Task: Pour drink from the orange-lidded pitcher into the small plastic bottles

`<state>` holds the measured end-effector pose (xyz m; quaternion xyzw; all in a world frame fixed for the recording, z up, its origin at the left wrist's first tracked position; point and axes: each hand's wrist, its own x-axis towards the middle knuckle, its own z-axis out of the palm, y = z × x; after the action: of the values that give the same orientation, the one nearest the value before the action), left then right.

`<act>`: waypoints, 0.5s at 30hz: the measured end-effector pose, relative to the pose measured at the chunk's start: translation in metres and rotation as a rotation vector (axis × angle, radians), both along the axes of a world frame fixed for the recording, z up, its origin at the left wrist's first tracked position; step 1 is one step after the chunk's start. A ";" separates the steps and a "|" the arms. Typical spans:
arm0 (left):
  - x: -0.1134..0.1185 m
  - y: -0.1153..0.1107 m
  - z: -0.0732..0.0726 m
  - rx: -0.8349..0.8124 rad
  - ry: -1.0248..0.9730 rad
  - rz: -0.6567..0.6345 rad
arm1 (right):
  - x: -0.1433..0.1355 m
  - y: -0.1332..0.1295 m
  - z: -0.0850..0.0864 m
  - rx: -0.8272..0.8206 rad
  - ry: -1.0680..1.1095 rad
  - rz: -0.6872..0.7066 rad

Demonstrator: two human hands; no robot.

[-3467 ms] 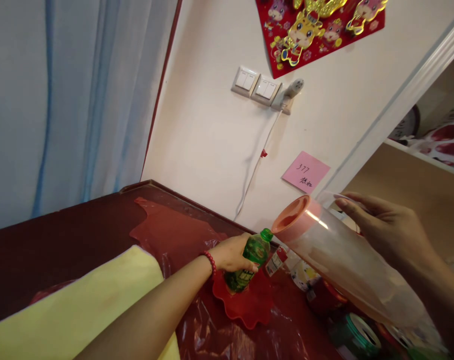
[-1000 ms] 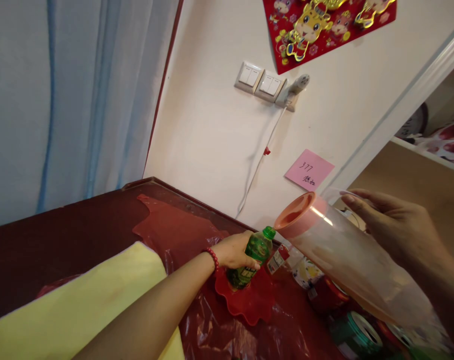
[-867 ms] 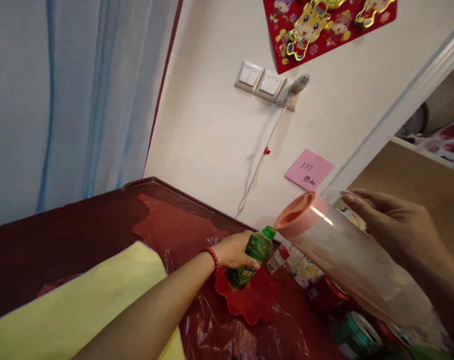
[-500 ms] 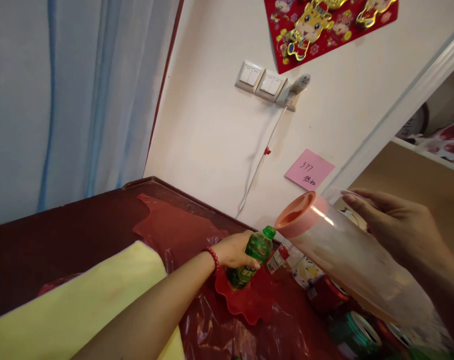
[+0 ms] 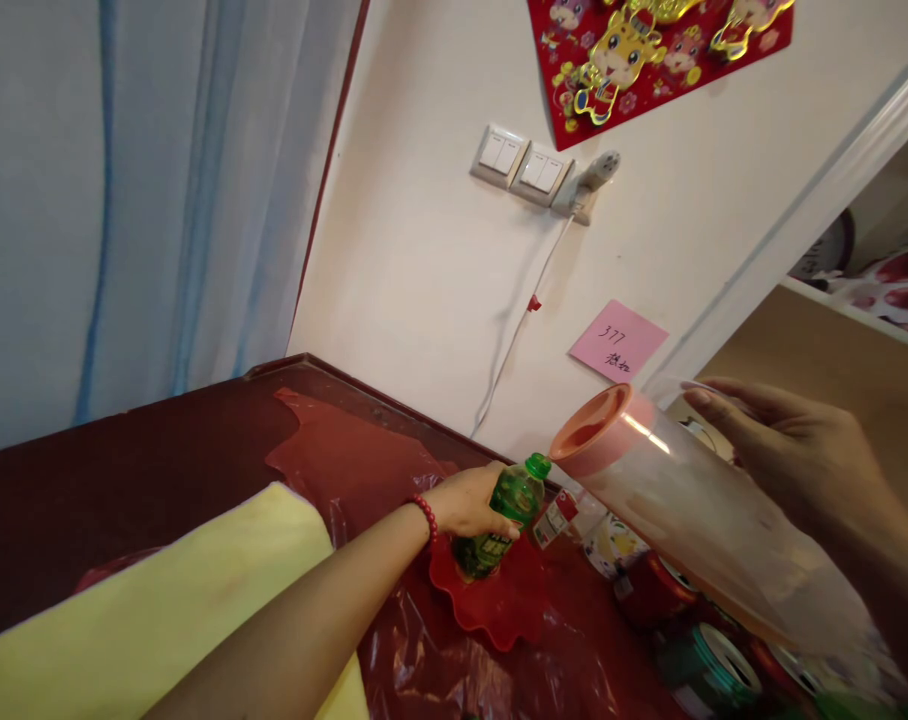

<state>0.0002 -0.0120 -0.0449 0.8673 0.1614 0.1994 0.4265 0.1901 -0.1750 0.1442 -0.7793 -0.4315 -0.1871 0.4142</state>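
My left hand [image 5: 465, 503], with a red bead bracelet at the wrist, is closed around a green plastic bottle [image 5: 520, 495]. The bottle stands slightly tilted in a red wavy-edged dish [image 5: 499, 612]. Gripped in my right hand [image 5: 814, 450] is a clear plastic pitcher [image 5: 686, 515] with an orange rim, tipped so that its spout end is at the bottle's top. Its handle is mostly hidden by the fingers. Whether liquid is flowing between them I cannot tell.
Drink cans, one red [image 5: 653, 590] and one green [image 5: 713, 670], stand under the pitcher near a small labelled carton [image 5: 555, 520]. A yellow cloth [image 5: 221, 560] and red plastic film [image 5: 349, 450] lie on the dark table. Behind are a wall with a cord [image 5: 510, 345] and a curtain [image 5: 146, 200].
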 end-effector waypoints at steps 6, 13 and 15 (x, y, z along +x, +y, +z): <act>0.002 0.002 -0.003 0.010 -0.011 -0.001 | -0.003 0.000 0.000 0.007 0.011 -0.008; 0.000 0.000 0.001 0.005 0.004 0.004 | -0.001 0.000 0.001 0.011 0.000 -0.010; -0.001 -0.001 0.001 0.006 0.008 0.010 | 0.000 0.000 0.000 0.013 0.002 -0.005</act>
<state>-0.0004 -0.0127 -0.0440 0.8685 0.1669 0.1988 0.4223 0.1903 -0.1745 0.1445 -0.7780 -0.4278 -0.1902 0.4190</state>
